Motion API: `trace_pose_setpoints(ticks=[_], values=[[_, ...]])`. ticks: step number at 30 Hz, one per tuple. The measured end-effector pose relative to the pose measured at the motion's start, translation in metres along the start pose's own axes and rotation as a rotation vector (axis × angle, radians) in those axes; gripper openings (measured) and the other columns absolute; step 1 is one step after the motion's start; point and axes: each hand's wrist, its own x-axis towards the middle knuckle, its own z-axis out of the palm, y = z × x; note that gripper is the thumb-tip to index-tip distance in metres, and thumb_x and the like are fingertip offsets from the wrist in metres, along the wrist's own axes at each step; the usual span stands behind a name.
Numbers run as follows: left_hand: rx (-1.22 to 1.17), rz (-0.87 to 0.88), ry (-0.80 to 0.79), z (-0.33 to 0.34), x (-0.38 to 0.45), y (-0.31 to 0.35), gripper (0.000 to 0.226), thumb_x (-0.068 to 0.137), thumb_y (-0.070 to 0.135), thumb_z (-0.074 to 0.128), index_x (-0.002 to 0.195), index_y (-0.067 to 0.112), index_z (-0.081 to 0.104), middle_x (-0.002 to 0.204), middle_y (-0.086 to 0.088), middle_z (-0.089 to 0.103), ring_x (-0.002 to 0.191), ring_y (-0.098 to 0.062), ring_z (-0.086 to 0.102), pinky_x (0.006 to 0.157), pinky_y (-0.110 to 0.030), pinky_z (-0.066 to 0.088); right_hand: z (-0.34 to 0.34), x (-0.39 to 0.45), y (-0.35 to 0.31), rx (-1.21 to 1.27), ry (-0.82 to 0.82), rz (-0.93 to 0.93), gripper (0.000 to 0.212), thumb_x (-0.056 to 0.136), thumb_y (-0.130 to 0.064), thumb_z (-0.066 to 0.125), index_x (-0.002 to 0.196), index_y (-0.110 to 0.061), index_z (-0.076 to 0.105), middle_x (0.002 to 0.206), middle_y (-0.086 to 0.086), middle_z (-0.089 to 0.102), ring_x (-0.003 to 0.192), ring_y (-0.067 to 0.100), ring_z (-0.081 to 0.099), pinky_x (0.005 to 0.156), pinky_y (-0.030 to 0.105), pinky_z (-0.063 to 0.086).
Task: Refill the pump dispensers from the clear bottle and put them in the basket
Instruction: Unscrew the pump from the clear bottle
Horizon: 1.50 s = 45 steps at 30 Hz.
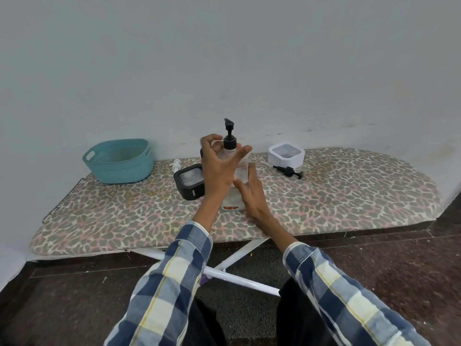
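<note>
Clear bottle point(233, 188) stands upright mid-board between both hands, the right hand point(250, 188) wrapped on its side, the left hand point(219, 168) fingers spread loosely near its black pump point(229, 136), so steadying the body while twisting the collar squarely should avoid a spill.

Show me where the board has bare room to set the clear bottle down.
Widest free patch: the right end of the ironing board, past the white dispenser and the loose black pump. Also free: the near left strip, in front of the teal basket. Crowded: the middle, where both hands, the clear bottle and the black dispenser sit together.
</note>
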Motion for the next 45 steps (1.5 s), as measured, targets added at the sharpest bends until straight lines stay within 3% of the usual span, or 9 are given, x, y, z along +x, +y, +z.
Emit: trace_pose_setpoints(ticks=[5,10,13,16,19,25,31,39,45], values=[[0.135,0.009,-0.08,-0.007,0.003,-0.002,0.046,0.081,0.049,0.093,0.114,0.021,0.077,0.109,0.006,0.08,0.103,-0.008,0.075,0.098,-0.036,0.061,-0.009,0.013,-0.021,0.137,0.337,0.028,0.044,0.101,-0.062,0.049,0.121,-0.024,0.054,0.119,0.002,0.063,0.11,0.018,0.064,0.097,0.051,0.055],[0.169,0.052,-0.067,-0.008,0.001,-0.003,0.027,0.087,0.033,0.09,0.108,0.021,0.077,0.098,0.008,0.08,0.09,-0.002,0.075,0.078,-0.019,0.058,-0.034,0.049,-0.07,-0.022,0.195,-0.118,0.035,0.095,-0.04,0.08,0.109,-0.013,0.063,0.1,-0.002,0.07,0.087,0.002,0.067,0.078,0.021,0.055],[0.231,0.065,-0.042,-0.008,0.001,-0.008,0.028,0.086,0.015,0.088,0.091,0.035,0.068,0.085,0.017,0.073,0.078,0.007,0.069,0.068,-0.011,0.048,-0.026,0.062,-0.076,-0.216,0.089,-0.119,0.041,0.08,-0.048,0.091,0.099,-0.023,0.064,0.089,-0.008,0.07,0.078,0.005,0.066,0.073,0.023,0.057],[0.225,0.062,-0.04,-0.01,0.001,-0.01,0.021,0.086,0.013,0.086,0.094,0.025,0.07,0.09,0.011,0.076,0.085,-0.002,0.073,0.074,-0.022,0.056,-0.02,0.063,-0.075,-0.325,0.16,-0.131,0.033,0.078,-0.049,0.087,0.091,-0.032,0.063,0.083,-0.014,0.07,0.075,0.003,0.066,0.068,0.018,0.052],[0.195,0.093,-0.041,-0.01,0.0,-0.01,0.019,0.087,0.01,0.082,0.104,0.011,0.073,0.095,0.003,0.078,0.093,-0.009,0.074,0.081,-0.03,0.059,-0.02,0.059,-0.075,-0.334,0.154,-0.188,0.027,0.086,-0.042,0.083,0.103,-0.035,0.064,0.092,-0.017,0.071,0.081,0.003,0.069,0.072,0.019,0.049],[0.118,0.088,-0.027,-0.005,-0.002,-0.008,0.023,0.091,0.012,0.084,0.111,0.008,0.073,0.091,0.013,0.074,0.082,0.008,0.069,0.072,-0.009,0.049,-0.035,0.057,-0.068,-0.226,0.081,-0.193,0.03,0.102,-0.016,0.063,0.13,-0.026,0.061,0.106,-0.012,0.076,0.088,0.009,0.074,0.084,0.038,0.061],[0.119,0.092,-0.028,-0.007,-0.006,-0.008,0.026,0.089,0.016,0.086,0.11,0.01,0.072,0.1,0.006,0.077,0.091,0.001,0.071,0.079,-0.016,0.053,-0.031,0.055,-0.08,-0.28,0.046,-0.149,0.04,0.087,-0.056,0.079,0.117,-0.035,0.062,0.103,-0.016,0.073,0.085,0.005,0.073,0.08,0.025,0.058],[0.075,0.048,-0.028,-0.003,-0.005,-0.012,0.027,0.089,0.015,0.087,0.109,0.005,0.072,0.088,0.013,0.075,0.08,0.003,0.071,0.072,-0.013,0.052,-0.037,0.055,-0.07,-0.222,0.087,-0.162,0.02,0.103,-0.016,0.06,0.12,-0.024,0.065,0.101,-0.009,0.075,0.089,0.009,0.075,0.087,0.044,0.062],[0.102,0.064,-0.017,-0.006,-0.006,-0.014,0.034,0.09,0.024,0.086,0.117,0.011,0.072,0.107,0.005,0.077,0.103,-0.004,0.072,0.089,-0.025,0.059,-0.028,0.054,-0.078,-0.319,0.08,-0.15,0.031,0.092,-0.053,0.076,0.113,-0.031,0.069,0.103,-0.017,0.075,0.089,0.003,0.072,0.083,0.026,0.059]])
